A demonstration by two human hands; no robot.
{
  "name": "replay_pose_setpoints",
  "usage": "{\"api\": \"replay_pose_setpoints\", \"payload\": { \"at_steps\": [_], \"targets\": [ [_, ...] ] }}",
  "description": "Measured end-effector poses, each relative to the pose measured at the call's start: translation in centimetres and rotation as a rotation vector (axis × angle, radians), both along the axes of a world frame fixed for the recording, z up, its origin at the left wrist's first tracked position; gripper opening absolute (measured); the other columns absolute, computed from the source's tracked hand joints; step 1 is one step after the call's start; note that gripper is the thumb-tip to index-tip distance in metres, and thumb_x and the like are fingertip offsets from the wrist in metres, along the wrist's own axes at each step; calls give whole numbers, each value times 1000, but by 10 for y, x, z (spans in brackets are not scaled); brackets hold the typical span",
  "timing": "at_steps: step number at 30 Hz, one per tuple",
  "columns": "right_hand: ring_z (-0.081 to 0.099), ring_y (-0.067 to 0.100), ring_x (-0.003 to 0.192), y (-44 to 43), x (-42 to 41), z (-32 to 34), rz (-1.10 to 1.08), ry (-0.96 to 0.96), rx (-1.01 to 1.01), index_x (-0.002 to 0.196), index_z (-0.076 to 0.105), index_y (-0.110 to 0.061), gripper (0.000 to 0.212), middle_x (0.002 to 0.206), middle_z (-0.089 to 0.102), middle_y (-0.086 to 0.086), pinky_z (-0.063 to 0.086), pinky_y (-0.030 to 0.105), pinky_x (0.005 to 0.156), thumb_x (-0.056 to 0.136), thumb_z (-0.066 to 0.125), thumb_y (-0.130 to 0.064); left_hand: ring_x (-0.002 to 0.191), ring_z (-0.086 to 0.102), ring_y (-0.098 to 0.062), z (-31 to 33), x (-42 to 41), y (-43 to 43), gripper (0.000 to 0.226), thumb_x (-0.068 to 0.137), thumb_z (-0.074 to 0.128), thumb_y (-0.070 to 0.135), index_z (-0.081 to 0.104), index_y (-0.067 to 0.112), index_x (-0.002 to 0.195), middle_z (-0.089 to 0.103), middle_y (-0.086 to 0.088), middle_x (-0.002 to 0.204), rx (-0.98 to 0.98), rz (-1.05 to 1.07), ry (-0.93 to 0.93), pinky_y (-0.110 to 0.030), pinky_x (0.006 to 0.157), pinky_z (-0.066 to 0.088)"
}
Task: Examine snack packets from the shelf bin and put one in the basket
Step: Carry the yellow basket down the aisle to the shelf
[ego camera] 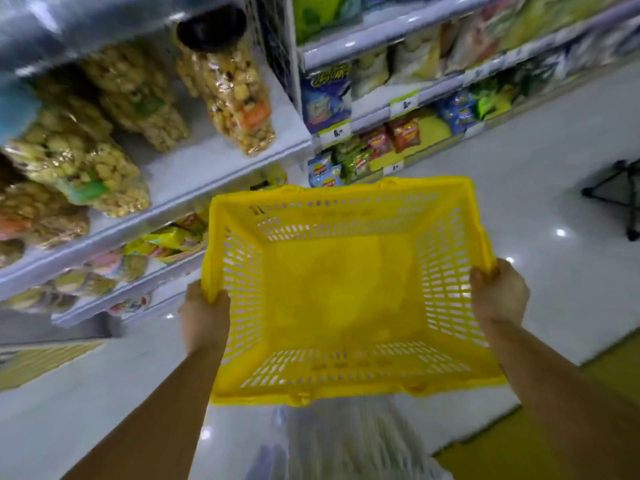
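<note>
Shelving point(221, 157) is filling the left and top. I'm holding the empty yellow basket point(346, 192) at centre, left hand point(204, 317) and right hand point(498, 292) curling over its side rims; snack packets point(239, 95) are sitting upper left, nearer my left hand.

The basket point(346, 216) is bright yellow all over, and its walls carry a regular pattern of small slots in rows. At 10 o'clock the clear bags point(86, 161) show golden-brown pieces and pale green labels. The tall bag point(239, 98) at 11 o'clock has an orange label and a dark top. The shelf board point(214, 157) is white. At 1 o'clock the red packets point(405, 133) stand above the blue packets point(323, 173). The floor point(519, 202) is glossy white, with a yellow strip point(554, 427) at 5 o'clock.
</note>
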State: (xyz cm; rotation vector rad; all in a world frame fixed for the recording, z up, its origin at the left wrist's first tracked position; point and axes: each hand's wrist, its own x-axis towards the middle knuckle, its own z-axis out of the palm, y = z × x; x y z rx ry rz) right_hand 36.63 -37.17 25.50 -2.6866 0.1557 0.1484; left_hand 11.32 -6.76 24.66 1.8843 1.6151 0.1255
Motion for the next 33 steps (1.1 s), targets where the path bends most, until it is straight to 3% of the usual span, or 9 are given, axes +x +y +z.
{"api": "replay_pose_setpoints", "payload": {
  "at_steps": [3, 7, 9, 11, 21, 25, 28, 33],
  "targets": [
    [58, 51, 92, -39, 15, 28, -100, -31, 51, 101, 60, 7, 23, 95, 62, 36, 44, 49, 77, 89, 61, -12, 105, 56, -50, 24, 46, -14, 35, 92, 60, 15, 54, -3, 121, 61, -35, 113, 45, -119, -22, -54, 84, 47],
    [57, 50, 84, -98, 48, 59, -212, -91, 98, 91, 59, 6, 17, 85, 61, 35, 41, 46, 69, 89, 60, -11, 107, 55, -52, 47, 131, -44, 44, 91, 62, 12, 51, -2, 131, 60, -35, 117, 110, -287, -101, -50, 84, 44],
    [57, 50, 83, -129, 74, 70, -277, -118, 123, 89, 59, 6, 16, 84, 61, 35, 38, 45, 67, 89, 61, -10, 105, 56, -52, 56, 184, -66, 39, 89, 64, 10, 55, -3, 125, 60, -36, 113, 131, -320, -140, -47, 78, 40],
    [58, 50, 84, -162, 103, 79, -343, -139, 132, 89, 60, 6, 16, 86, 62, 35, 35, 42, 65, 89, 61, -10, 104, 55, -51, 65, 241, -90, 35, 89, 65, 12, 58, -3, 120, 59, -36, 113, 139, -351, -146, -49, 81, 39],
    [59, 48, 96, -307, 252, 140, -623, -179, 134, 104, 62, 6, 24, 101, 63, 34, 45, 48, 81, 88, 61, -13, 99, 61, -46, 119, 494, -216, 27, 87, 65, 21, 65, 2, 106, 66, -30, 102, 145, -590, -298, -49, 83, 46],
    [58, 49, 98, -337, 306, 154, -696, -215, 142, 106, 63, 7, 25, 103, 63, 35, 43, 47, 81, 88, 61, -10, 95, 62, -45, 137, 581, -249, 27, 84, 67, 17, 64, 3, 106, 67, -29, 100, 133, -669, -421, -45, 79, 45],
    [58, 47, 95, -352, 350, 157, -756, -249, 165, 105, 63, 7, 24, 101, 63, 35, 43, 45, 78, 88, 61, -10, 98, 62, -42, 144, 653, -266, 35, 85, 68, 18, 62, 6, 118, 68, -24, 106, 124, -727, -452, -41, 79, 44],
    [59, 47, 95, -368, 426, 164, -841, -295, 207, 104, 64, 8, 21, 100, 64, 34, 43, 45, 78, 88, 59, -6, 91, 63, -40, 163, 774, -289, 27, 86, 68, 16, 64, 5, 111, 69, -23, 98, 84, -821, -469, -39, 74, 43]
  ]
}}
